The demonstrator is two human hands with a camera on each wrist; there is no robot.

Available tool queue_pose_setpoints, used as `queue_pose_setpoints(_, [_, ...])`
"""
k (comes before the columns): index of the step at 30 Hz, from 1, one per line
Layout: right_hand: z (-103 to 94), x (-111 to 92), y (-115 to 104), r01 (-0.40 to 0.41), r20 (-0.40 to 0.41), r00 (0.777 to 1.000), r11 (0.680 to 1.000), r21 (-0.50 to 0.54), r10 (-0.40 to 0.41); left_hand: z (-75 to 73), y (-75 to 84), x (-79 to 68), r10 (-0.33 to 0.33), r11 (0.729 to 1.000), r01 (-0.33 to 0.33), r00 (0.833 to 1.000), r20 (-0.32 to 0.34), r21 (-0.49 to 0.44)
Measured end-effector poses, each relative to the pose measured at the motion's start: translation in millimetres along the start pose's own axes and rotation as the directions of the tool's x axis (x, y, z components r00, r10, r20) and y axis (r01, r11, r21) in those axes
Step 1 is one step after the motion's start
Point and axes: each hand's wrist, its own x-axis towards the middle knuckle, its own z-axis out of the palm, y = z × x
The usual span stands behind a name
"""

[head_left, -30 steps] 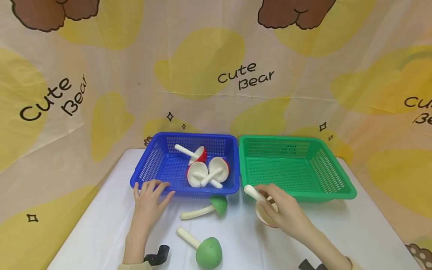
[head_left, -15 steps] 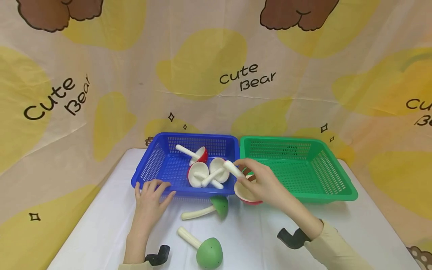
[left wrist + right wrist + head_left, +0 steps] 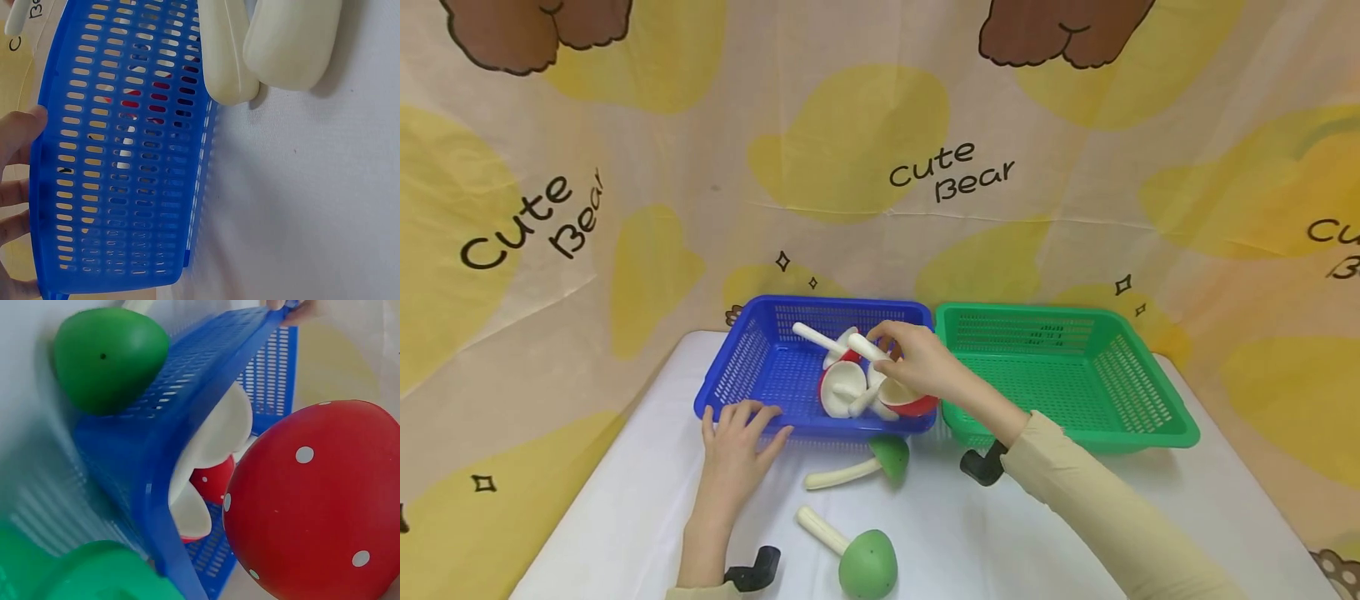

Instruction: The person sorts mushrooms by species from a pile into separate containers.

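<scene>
My right hand point(image 3: 917, 358) pinches a toy mushroom point(image 3: 867, 347) by its white stem, above the right part of the blue basket point(image 3: 718, 367). Its red cap with white dots fills the right of the right wrist view, point(image 3: 319, 500) while my fingers are mostly hidden there. Under it in the basket lie several red-capped mushrooms point(image 3: 841, 385), white undersides showing, partly covered by the hand. My left hand point(image 3: 733, 454) rests on the basket's front left rim, fingers spread; the left wrist view shows the fingers point(image 3: 15, 134) along that rim.
Two green-capped mushrooms lie on the white table in front of the blue basket: one point(image 3: 890, 457) close to its wall, another point(image 3: 868, 562) nearer to me. A green basket point(image 3: 1075, 437) stands beside the blue one on the right. A patterned cloth point(image 3: 850, 142) hangs behind.
My right hand has carried the red-capped mushroom leftward and away from me, from in front of the green basket to above the blue one. The left hand has stayed on the rim.
</scene>
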Motion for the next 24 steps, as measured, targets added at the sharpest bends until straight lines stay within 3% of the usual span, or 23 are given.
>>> queue_pose_setpoints(10, [19.5,43.6,0.5,-0.083,0.048,0.995,0.996,-0.023,0.084,1.9,1.2,0.0,0.001,1.0,-0.001,1.0,0.0,0.0])
queue_pose_setpoints(18, [46.9,77.6,-20.3,-0.088,0.09,0.992,0.996,-0.011,0.088,0.6,-0.9,-1.3,0.008,1.0,-0.008,1.0,-0.009,0.01])
queue_pose_setpoints(24, [70.4,96.6,-36.4,-0.135,0.08,0.988,0.991,0.016,0.134,1.0,-0.7,0.6,0.011,1.0,-0.011,1.0,-0.011,0.01])
